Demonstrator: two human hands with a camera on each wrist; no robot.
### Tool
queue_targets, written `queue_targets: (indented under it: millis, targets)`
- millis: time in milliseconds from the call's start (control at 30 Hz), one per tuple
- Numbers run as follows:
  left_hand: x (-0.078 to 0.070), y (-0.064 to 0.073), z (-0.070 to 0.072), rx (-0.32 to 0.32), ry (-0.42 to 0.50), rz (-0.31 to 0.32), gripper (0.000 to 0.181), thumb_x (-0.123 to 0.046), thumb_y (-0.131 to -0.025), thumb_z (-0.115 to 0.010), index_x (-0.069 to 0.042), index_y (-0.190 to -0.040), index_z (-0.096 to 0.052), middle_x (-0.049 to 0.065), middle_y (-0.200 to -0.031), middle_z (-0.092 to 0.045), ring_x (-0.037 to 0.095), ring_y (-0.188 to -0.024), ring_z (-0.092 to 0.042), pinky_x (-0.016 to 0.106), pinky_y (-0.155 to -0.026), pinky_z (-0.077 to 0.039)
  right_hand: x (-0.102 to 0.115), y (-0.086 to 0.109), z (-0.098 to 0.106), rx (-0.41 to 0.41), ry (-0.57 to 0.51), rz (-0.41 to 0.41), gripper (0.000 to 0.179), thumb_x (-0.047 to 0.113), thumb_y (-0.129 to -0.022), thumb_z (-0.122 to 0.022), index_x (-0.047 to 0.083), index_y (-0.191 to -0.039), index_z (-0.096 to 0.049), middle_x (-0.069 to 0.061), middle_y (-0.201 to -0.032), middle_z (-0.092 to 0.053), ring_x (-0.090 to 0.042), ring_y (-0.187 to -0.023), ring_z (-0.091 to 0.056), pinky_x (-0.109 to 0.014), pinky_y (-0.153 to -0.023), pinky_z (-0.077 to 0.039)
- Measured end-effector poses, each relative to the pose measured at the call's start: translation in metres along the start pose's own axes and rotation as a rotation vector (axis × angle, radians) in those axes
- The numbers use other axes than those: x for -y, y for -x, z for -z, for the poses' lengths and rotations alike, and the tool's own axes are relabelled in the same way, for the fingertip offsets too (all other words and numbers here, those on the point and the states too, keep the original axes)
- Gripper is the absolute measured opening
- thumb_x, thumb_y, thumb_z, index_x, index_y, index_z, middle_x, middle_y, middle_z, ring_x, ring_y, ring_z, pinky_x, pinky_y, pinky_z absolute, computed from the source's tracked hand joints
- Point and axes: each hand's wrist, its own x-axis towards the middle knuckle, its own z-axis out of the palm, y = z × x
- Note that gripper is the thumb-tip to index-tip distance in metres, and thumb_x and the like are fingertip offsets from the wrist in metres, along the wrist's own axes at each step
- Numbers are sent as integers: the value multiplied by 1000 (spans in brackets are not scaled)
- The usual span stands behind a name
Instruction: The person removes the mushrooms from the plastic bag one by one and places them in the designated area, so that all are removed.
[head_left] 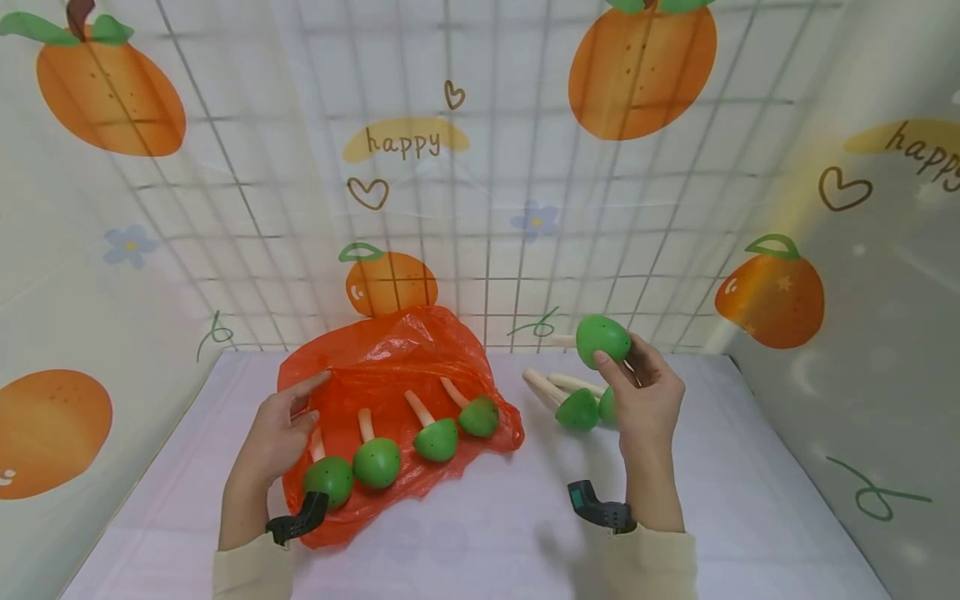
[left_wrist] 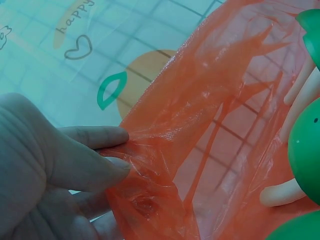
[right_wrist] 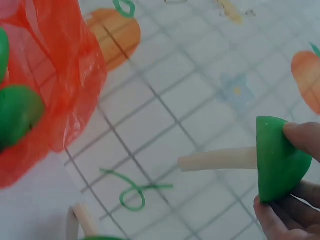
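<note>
My right hand [head_left: 647,396] holds a toy mushroom [right_wrist: 282,160] by its green cap, lifted above the table with the pale stem pointing left. Two more green-capped mushrooms [head_left: 577,409] lie beneath it, partly hidden by the hand. At the left, my left hand [head_left: 272,433] pinches the edge of a thin red plastic bag [left_wrist: 165,145] between thumb and fingers. Several mushrooms [head_left: 436,440] rest in a row on the bag, caps toward me and stems pointing away. Part of the leftmost mushroom [head_left: 330,479] is covered by the strap device on the left wrist.
A pale cloth covers the table [head_left: 480,533]. Behind it rises a sheet [head_left: 495,167] printed with oranges and hearts, a wire grid showing through. Similar sheets close off the left and right sides [head_left: 862,375].
</note>
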Motion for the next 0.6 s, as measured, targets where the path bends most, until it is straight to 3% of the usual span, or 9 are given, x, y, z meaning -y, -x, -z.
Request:
queue_targets:
  millis: [200, 433, 600]
  targets:
    - [3, -1, -1, 0, 10, -30, 58, 14, -99, -49, 0, -155, -49, 21, -159, -47, 45, -148, -41, 59, -116, -40, -13, -10, 18, -85, 23, -77, 55, 9, -90, -84, 5, -142, -66, -12, -137, -65, -18, -125, -62, -18, -103, -51]
    - [3, -1, 0, 1, 9, -29, 58, 14, -99, -49, 0, -156, -48, 21, -159, -47, 45, -148, -41, 59, -116, -39, -27, -18, 35, -138, 54, -153, 61, 16, -92, -83, 8, -148, -60, -14, -146, -60, -21, -132, -57, -33, -117, -43]
    - [2, 0, 0, 0, 13, -17, 58, 13, -99, -48, 0, -156, -48, 21, -159, -47, 45, -148, -41, 59, -116, -39, -36, -22, 43, -193, 27, -187, 59, 16, -92, -83, 9, -146, -62, -11, -143, -61, -20, -131, -57, -30, -116, -43]
